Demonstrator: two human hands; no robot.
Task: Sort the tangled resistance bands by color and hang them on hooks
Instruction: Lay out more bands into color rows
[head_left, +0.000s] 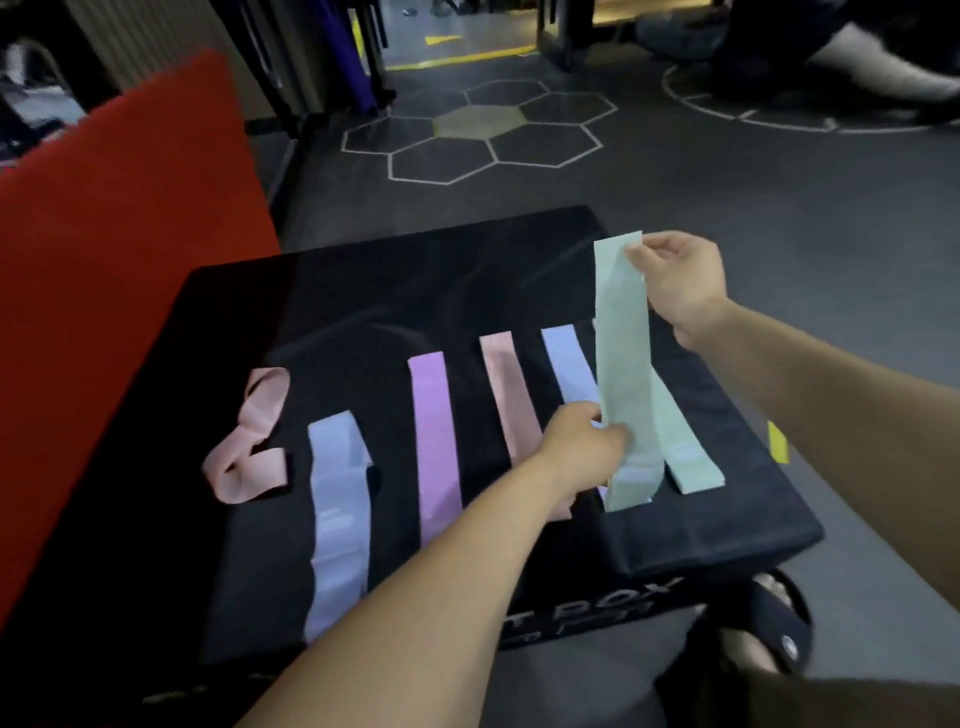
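Bands by colour: two green (621, 374) (685, 457), two blue (337, 519) (569, 369), two peach-pink (249, 441) (506, 395), one lilac (434, 447). Seven total.

Black box (363, 301) on floor: pink (249, 441), blue (337, 519), purple (434, 447), green (685, 447) bands lying flat.

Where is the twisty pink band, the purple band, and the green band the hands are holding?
Twisty pink band (249, 441): head view, on its crossed middle.
Purple band (434, 441): head view, middle of the flat strip.
Held green band (621, 353): head view, middle of the strip stretched between the two hands.
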